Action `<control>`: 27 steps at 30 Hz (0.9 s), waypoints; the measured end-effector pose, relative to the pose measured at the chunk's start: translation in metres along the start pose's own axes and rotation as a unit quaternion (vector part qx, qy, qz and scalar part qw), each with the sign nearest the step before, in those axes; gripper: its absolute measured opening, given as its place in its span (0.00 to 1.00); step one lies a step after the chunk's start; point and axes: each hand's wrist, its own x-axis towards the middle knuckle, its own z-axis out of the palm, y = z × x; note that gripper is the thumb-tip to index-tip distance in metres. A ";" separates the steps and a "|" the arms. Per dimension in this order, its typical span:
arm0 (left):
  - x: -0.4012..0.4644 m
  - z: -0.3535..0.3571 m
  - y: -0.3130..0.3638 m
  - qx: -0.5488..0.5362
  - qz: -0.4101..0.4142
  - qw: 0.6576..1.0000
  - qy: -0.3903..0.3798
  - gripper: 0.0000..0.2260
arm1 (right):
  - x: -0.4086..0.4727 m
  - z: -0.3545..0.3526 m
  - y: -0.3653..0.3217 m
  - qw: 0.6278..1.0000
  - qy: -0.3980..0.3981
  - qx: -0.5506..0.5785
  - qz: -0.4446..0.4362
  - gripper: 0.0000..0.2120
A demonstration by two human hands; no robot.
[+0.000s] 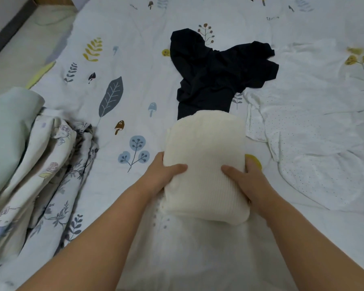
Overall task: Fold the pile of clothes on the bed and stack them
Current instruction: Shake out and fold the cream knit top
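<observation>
1 cream sweater (205, 156) folded, gripped at its sides by left hand (163, 175) and right hand (247, 180). Still unfolded: black garment (214, 70), white dotted garment (315, 148).

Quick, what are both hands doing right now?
Left hand: holding the folded cream knit sweater by its left side, thumb on top.
Right hand: holding the sweater's right side, thumb on top.

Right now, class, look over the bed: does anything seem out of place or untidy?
The black garment lies crumpled and unfolded beyond the folded cream sweater that both hands grip. A white dotted garment sprawls unfolded to the right. Nothing looks spilled or damaged.
</observation>
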 end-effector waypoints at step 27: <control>-0.224 -0.271 0.112 -0.072 0.153 0.984 0.061 0.26 | -0.184 0.213 -0.185 0.967 -0.110 0.084 -0.216 0.20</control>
